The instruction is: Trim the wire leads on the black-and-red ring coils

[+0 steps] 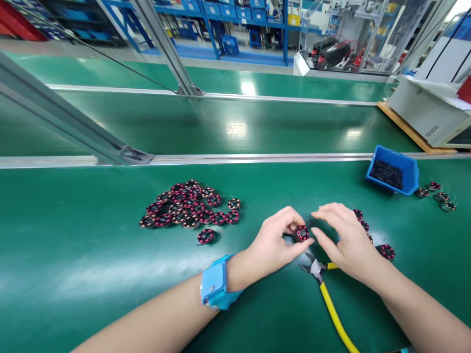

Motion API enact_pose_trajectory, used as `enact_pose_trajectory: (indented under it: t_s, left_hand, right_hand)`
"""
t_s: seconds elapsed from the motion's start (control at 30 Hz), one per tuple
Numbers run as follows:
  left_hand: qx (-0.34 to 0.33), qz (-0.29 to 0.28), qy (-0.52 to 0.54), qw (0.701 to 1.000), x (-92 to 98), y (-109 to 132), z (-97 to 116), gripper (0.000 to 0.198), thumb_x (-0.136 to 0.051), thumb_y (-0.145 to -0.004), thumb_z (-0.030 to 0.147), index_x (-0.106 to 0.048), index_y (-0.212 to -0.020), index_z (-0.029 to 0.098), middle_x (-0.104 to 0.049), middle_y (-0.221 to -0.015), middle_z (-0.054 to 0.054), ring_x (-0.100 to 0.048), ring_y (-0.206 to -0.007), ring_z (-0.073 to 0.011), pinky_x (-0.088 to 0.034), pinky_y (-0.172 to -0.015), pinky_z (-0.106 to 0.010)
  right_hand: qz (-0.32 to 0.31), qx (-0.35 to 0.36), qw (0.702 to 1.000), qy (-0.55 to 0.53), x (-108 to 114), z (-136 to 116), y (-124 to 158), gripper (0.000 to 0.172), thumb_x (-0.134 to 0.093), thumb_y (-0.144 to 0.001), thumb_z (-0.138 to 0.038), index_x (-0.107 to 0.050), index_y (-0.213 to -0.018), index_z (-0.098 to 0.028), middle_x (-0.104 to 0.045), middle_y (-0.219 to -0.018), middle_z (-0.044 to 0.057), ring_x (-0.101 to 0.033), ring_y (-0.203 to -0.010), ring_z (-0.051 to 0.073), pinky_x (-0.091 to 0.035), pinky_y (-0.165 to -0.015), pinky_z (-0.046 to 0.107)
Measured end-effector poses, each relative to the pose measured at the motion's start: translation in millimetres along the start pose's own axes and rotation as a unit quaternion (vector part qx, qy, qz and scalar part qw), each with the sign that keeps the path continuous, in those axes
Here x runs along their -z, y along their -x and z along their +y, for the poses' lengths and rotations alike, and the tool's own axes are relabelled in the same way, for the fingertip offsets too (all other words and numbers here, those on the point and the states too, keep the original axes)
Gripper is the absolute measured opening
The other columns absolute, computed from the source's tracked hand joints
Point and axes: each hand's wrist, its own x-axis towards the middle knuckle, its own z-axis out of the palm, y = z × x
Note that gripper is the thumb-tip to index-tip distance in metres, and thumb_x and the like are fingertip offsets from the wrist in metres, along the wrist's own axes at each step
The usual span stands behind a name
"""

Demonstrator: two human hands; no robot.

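Note:
My left hand (275, 242) pinches a small round motor stator (301, 233), black with red windings, just above the green table. A blue wrist strap (215, 283) sits on that arm. My right hand (346, 238) hovers close to the stator's right side, fingers curled toward it; whether they touch it is unclear. Yellow-handled cutters (331, 299) lie on the table under my right hand. A few more stators (386, 252) lie just right of that hand.
A pile of several stators (187, 208) lies to the left. A blue bin (393, 169) of small black parts stands at the right, with loose stators (439, 197) beyond it. A metal rail (235, 159) borders the conveyor belt behind. A white machine (430, 110) stands far right.

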Motion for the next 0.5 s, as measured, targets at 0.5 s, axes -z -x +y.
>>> enact_pose_trajectory:
  t_s: [0.5]
  left_hand:
    - [0.126,0.098,0.070,0.985,3.1,-25,-13,0.025,-0.078,-0.066,0.028,-0.066,-0.084,0.015,-0.065,-0.086,-0.005,-0.062,-0.079,-0.0159,-0.051,-0.073,-0.028]
  right_hand:
    - [0.163,-0.060,0.980,-0.096,22,23,-2,0.007,-0.057,-0.087,-0.019,-0.062,-0.083,-0.021,-0.065,-0.088,0.004,-0.061,-0.090,0.019,-0.045,-0.080,0.031]
